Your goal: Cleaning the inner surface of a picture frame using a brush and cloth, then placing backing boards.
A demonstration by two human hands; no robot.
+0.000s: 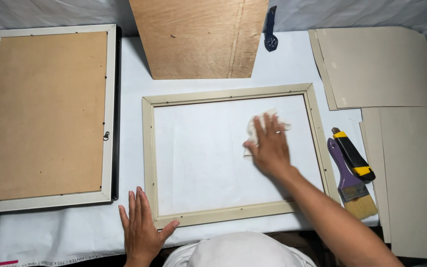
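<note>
White-covered table, pale draped backdrop

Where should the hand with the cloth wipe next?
Probably toward the lower left of the frame. The right hand presses the cloth near the upper right, so much of the pane lies that way, and the left hand steadies that corner.
</note>
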